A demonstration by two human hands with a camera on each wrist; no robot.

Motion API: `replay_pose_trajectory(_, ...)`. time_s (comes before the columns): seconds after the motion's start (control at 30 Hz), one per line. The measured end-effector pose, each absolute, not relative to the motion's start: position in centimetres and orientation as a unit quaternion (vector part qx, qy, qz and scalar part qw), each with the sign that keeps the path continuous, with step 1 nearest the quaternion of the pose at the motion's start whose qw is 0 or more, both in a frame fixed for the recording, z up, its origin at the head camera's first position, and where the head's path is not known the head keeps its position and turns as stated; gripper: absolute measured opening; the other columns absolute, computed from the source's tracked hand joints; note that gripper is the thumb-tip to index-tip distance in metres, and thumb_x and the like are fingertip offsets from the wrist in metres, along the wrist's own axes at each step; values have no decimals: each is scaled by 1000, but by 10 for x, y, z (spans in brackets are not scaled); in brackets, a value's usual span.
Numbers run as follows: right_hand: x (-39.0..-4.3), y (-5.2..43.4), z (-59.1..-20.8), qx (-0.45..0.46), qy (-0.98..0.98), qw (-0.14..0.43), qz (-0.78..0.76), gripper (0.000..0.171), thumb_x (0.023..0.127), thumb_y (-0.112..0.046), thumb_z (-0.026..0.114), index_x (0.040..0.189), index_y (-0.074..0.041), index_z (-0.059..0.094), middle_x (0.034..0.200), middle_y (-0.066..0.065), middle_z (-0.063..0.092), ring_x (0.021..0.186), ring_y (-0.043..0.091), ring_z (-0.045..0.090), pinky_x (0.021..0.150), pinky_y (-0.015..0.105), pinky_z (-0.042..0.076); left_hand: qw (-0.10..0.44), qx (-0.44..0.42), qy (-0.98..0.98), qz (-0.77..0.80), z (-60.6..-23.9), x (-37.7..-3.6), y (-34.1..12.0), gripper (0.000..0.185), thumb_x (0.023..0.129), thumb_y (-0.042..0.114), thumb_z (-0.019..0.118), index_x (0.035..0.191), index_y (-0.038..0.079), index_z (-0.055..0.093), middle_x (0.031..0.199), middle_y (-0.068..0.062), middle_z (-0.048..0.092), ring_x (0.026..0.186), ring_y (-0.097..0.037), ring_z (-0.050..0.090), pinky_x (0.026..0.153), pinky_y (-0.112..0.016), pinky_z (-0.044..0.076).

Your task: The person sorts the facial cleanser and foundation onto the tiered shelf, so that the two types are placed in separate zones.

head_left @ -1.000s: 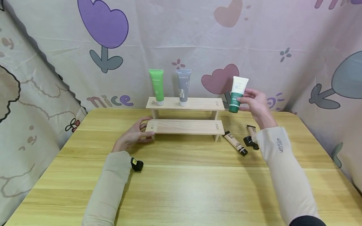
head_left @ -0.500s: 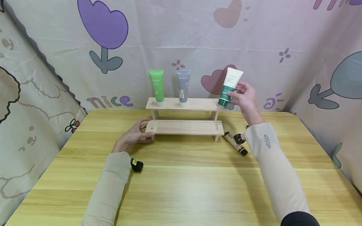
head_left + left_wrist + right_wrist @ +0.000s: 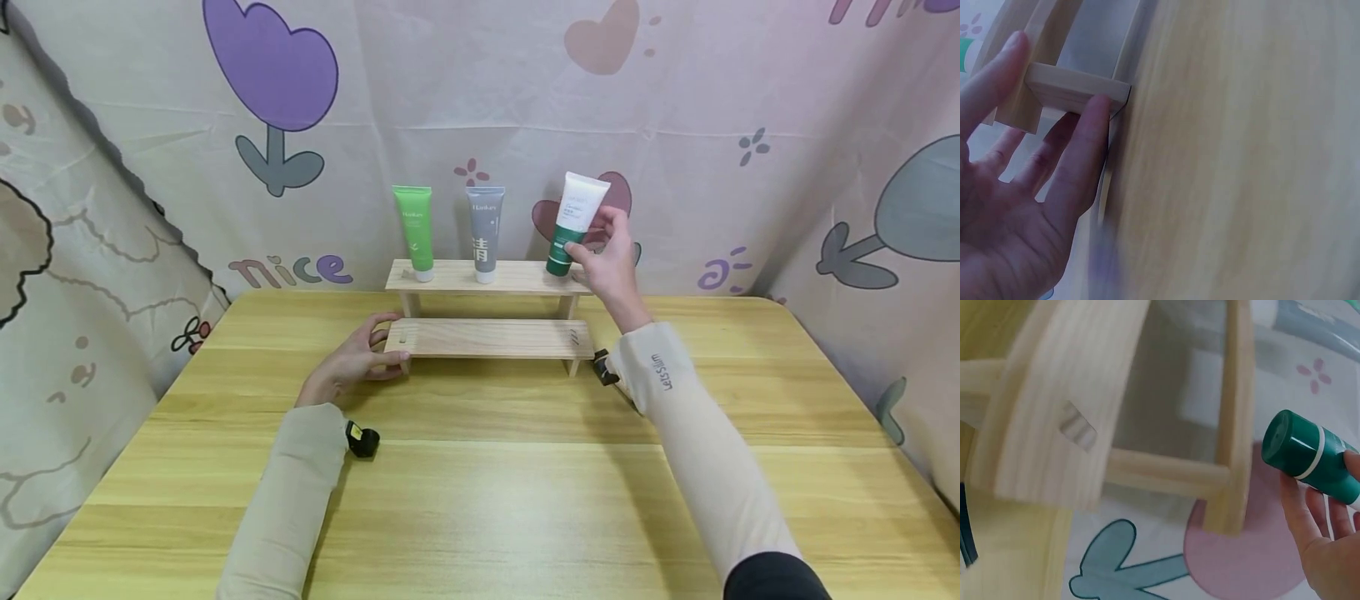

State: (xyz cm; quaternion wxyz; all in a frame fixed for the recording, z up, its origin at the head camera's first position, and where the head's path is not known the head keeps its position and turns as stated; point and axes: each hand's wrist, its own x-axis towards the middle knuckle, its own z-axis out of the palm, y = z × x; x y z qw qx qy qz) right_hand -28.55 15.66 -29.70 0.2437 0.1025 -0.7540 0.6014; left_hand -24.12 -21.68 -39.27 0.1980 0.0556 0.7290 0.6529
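Observation:
My right hand (image 3: 606,254) holds a white and dark green tube (image 3: 573,222) cap down, tilted, just above the right end of the top step of a two-step wooden shelf (image 3: 525,337). In the right wrist view the tube's green cap (image 3: 1300,452) hangs clear of the shelf's top board (image 3: 1235,412). A light green tube (image 3: 415,229) and a grey tube (image 3: 485,232) stand upright on the top step. My left hand (image 3: 352,360) rests with straight fingers against the lower step's left end (image 3: 1075,92).
The shelf stands at the back of a yellow wooden table (image 3: 487,492), in front of a printed cloth backdrop (image 3: 720,125). A small black clip-like thing (image 3: 362,438) lies by my left forearm. Part of a dark object (image 3: 602,369) shows beside my right sleeve.
My right hand has carried the white and green tube leftward, from right of the shelf to above the top step's right end. My left hand has stayed on the lower step.

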Motion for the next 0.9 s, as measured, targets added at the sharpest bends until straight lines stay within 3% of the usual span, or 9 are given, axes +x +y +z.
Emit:
replay_pose_trajectory(0.27,-287,142,-311,135,-779,254,557,54,87,16,68,133,9,42,120,25,56,106,34,56,97,49,52,195,53,729,654,-392,-241,-215,83,96,-7,64,161,12,16,159,-24,27,129,-37,45,99,-47,54)
replay_pose_trajectory(0.53,-288,140,-315,142,-789,247,545,50,87,13,69,131,8,44,121,24,56,108,31,56,95,46,56,194,59,730,652,-393,-241,-218,83,96,-7,62,161,10,13,159,-25,25,133,-42,41,99,-48,54)
replay_pose_trajectory(0.8,-285,158,-307,164,-768,210,582,54,85,15,70,132,10,42,120,24,57,109,36,57,101,46,50,195,64,731,651,-393,-242,-217,84,96,-7,62,161,10,11,159,-26,25,134,-42,41,100,-48,53)
replay_pose_trajectory(0.9,-283,170,-304,151,-765,200,594,54,86,16,69,132,12,42,119,25,58,104,33,60,98,38,50,195,64,732,650,-394,-242,-217,84,96,-7,62,161,10,11,159,-26,25,133,-41,42,100,-48,53)
